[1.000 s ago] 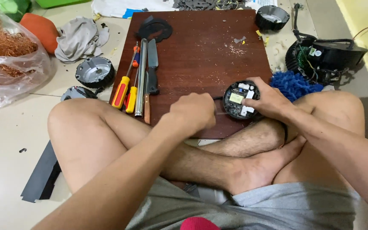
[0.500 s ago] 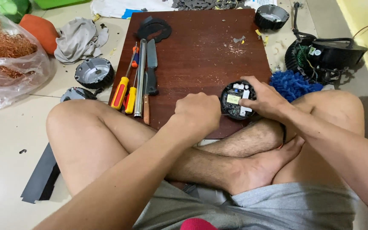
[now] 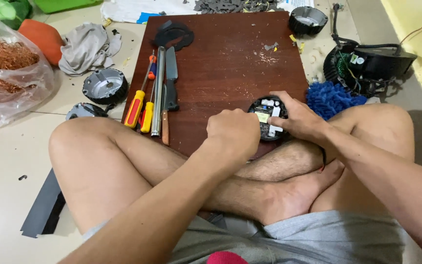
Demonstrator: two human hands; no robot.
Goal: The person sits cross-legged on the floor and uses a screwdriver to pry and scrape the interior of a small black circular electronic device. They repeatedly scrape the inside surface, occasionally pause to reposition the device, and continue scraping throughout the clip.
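While the round black device (image 3: 268,117) sits where it sat half a second ago, at the near right edge of the dark wooden board (image 3: 221,63), the left hand (image 3: 234,133) has closed in slightly on it, its knuckles now right against the device's left rim. That hand is curled into a fist, fingers together, and whether it grips a small tool I cannot tell, since the fist hides its own fingertips. The right hand (image 3: 296,118) has barely shifted: it cups the device from the right, fingers spread over the top rim and thumb low on the near side, clamped around the casing so the open face with its white and yellowish parts shows between the two hands. Both forearms reach forward over crossed bare legs, the left one rising from the bottom of the view, the right one coming in from the lower right corner. On the board's left part lie yellow-handled screwdrivers (image 3: 137,107), a metal rod (image 3: 158,90) and a knife (image 3: 171,78), well apart from the hands. A blue mop-like cloth (image 3: 333,99) lies just beside the right hand's far side.
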